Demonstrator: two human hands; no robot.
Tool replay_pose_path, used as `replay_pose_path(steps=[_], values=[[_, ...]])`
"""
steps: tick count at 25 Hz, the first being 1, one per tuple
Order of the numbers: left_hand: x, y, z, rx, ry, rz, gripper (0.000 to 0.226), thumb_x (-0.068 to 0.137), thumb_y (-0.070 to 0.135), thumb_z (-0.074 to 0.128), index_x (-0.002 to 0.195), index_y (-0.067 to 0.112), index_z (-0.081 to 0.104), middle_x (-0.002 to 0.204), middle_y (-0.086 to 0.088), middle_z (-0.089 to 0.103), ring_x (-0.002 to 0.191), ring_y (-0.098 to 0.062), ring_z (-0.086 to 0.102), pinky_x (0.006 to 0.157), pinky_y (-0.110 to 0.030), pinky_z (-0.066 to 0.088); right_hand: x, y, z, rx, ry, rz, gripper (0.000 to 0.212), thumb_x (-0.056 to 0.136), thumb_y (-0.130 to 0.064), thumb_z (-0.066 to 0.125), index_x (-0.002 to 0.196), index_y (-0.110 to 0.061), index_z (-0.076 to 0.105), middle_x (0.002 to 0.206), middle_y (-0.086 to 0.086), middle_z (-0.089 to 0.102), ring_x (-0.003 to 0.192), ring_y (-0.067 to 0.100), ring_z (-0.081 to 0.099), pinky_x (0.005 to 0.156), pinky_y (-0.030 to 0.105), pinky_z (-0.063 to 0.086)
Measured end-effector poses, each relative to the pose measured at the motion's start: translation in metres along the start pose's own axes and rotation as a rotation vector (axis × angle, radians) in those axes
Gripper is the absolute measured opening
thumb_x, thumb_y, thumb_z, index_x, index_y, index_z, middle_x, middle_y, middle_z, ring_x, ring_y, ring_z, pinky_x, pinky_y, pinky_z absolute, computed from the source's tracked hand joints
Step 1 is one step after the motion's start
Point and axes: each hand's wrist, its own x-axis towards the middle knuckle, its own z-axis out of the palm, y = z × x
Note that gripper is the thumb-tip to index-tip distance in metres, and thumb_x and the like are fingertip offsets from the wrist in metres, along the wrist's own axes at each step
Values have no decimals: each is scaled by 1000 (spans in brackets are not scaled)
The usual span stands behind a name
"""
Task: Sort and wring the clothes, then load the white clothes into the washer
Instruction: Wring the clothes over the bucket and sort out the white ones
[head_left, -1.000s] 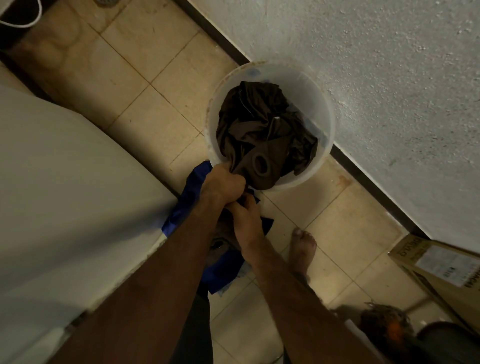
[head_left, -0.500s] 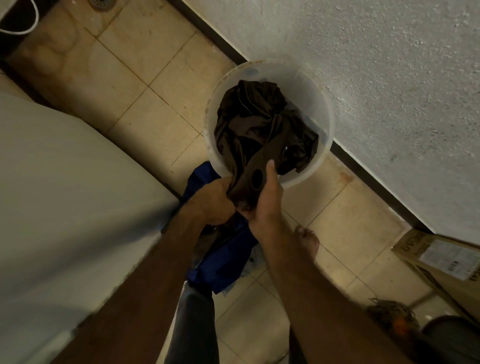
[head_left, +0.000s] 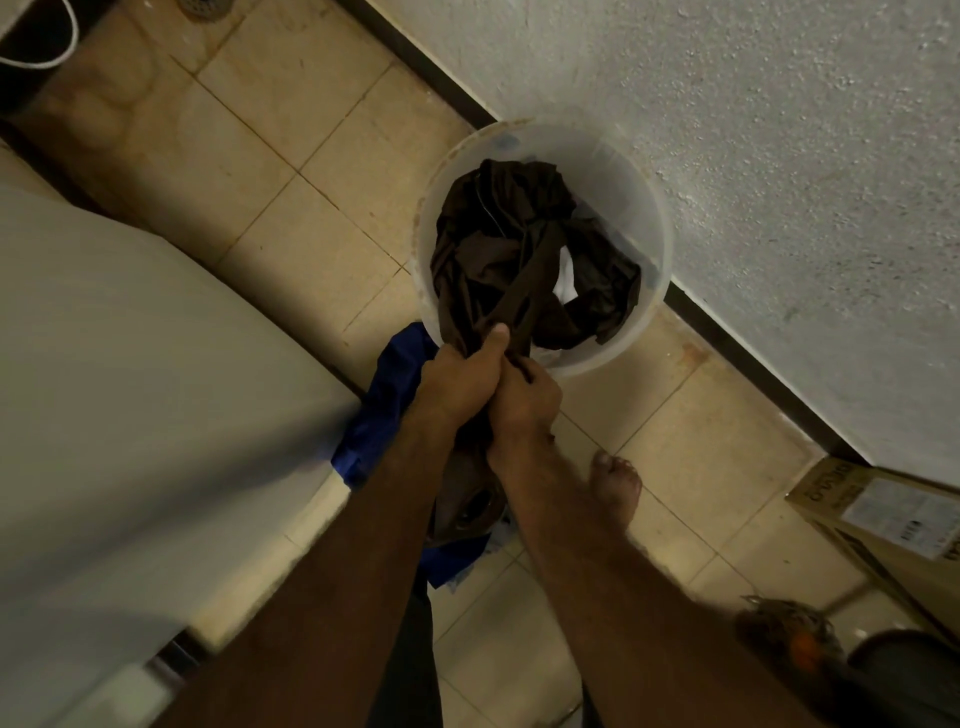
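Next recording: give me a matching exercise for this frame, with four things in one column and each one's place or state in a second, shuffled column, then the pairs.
Things:
1. brown garment
2. blue cloth
3. cardboard box
4. bucket

Places or states:
A. stands against the wall, clothes inside
B. at the far right edge, white label showing
C. gripped by the left hand and the right hand
D. on the floor beside the bucket, next to the left hand

Pairs: 1-C, 2-D, 3-B, 4-A
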Motion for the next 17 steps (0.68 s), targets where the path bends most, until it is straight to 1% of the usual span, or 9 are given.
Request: replay_pose_path(steps=[2,5,7,9,10,12,14,15,17], values=[[-8,17,1,-19,76,30,119,46,80,72,144,18,44,139,-9,56,123,-33,58,102,-51,51,-6,2,-2,-60,19,-34,12,93,-9,65,95,-9,76,89,11,76,80,23,74,69,33,62],[-8,36,2,-49,92,39,104,64,40,89,147,7,37,144,-9,49,129,-32,52,107,-45,48,-22,8,-5,-137,-8,-74,18,92,-8,62,78,-11,73,84,20,72,75,28,66,67,36,55],[-1,38,0,32,77,3,82,75,21,83,145,5,43,139,-9,54,124,-32,55,107,-42,48,-27,10,-5,-129,-37,-63,25,94,-12,61,70,-16,70,77,18,67,75,27,62,69,38,52],[-4,36,-3,107,112,-6,61,77,19,72,135,9,56,127,-12,64,111,-34,62,100,-44,53,-27,8,-7,-89,-52,-3,27,92,-24,60,69,-19,72,78,9,70,79,26,65,72,40,54],[-6,34,-5,125,130,15,57,75,21,67,130,12,61,121,-13,67,105,-34,64,96,-45,55,-26,6,-7,-57,-43,52,27,90,-33,60,73,-17,74,83,7,73,85,27,68,75,41,55],[-13,31,-11,189,139,76,47,78,21,64,124,16,65,112,-11,70,98,-33,65,92,-47,57,-20,1,-8,-4,-14,123,44,85,-52,57,88,-12,77,93,7,77,92,26,71,80,40,56],[-21,27,-16,297,107,140,40,81,21,63,121,18,66,107,-11,70,95,-32,67,89,-47,58,-9,-4,-4,46,-53,85,61,83,-66,58,109,-15,75,105,5,77,99,23,72,88,42,59],[-26,25,-17,351,73,157,39,81,24,63,119,18,67,104,-11,71,93,-31,67,87,-47,59,-6,-7,0,50,-57,83,72,76,-73,63,120,-16,71,112,4,76,103,23,72,92,44,59],[-37,19,-18,469,19,185,33,79,30,61,109,15,68,97,-9,71,86,-29,68,83,-47,60,-2,-14,8,36,-32,178,89,62,-71,78,130,-16,63,119,6,72,107,26,70,96,47,58]])
